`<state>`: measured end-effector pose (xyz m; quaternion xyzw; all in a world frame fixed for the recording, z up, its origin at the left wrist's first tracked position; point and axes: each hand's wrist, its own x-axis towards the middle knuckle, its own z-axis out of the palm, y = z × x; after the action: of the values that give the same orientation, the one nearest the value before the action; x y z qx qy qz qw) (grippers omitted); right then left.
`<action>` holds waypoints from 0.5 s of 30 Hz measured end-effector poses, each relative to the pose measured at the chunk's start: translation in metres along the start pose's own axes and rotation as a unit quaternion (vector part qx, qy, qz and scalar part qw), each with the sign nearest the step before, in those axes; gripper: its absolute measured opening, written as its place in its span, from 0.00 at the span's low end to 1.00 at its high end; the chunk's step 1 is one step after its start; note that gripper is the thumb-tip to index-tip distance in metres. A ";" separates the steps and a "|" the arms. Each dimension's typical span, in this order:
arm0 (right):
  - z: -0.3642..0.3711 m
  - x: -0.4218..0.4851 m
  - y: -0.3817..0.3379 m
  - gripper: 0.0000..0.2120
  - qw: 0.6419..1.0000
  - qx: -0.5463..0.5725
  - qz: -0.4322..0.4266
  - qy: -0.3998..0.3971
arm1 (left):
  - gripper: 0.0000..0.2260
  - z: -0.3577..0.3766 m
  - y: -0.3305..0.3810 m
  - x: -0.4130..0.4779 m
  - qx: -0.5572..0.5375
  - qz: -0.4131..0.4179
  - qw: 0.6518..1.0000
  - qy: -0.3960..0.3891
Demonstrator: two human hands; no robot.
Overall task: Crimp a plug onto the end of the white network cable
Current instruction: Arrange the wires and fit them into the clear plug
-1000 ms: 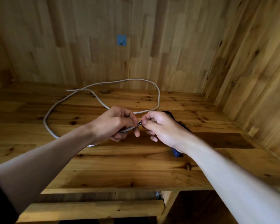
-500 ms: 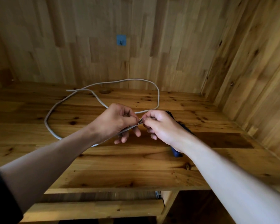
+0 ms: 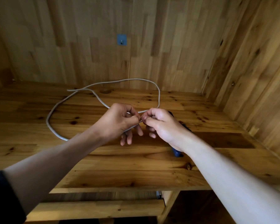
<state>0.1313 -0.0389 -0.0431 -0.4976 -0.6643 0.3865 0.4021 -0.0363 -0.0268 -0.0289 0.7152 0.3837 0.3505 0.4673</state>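
Warm pine all round: panelled wooden walls meet in a corner at two o'clock, and a small blue hook sits on the back wall at twelve. Below it runs the knotty wooden desk. The white network cable lies on the desk in a wide, loose loop, sweeping from nine o'clock round past twelve, with one free end lying at eleven. The other end comes up off the wood to dead centre, and that's where the action is. The hands are close together above the desktop, fingertips almost meeting. The left hand pinches the cable between thumb and forefinger just short of its tip, its lower fingers hanging loose. The right hand nips the very tip with curled fingers. Whether a plug is on there, I can't tell: too small, and covered by fingertips. A dark blue-handled tool lies on the desk under the right wrist, at four o'clock, mostly hidden. A dark sleeve edges in at eight o'clock.
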 end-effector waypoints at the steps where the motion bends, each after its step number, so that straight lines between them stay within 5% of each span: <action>1: 0.000 0.000 0.000 0.07 1.000 0.001 0.001 0.002 | 0.06 0.001 0.000 -0.001 0.005 0.001 1.000 0.001; 15: -0.002 0.003 0.003 0.10 1.000 -0.004 0.001 0.004 | 0.06 0.002 -0.004 0.004 0.025 0.000 1.000 0.015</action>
<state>0.1339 -0.0349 -0.0450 -0.5015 -0.6636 0.3825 0.4022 -0.0331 -0.0228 -0.0327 0.7212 0.3991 0.3514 0.4439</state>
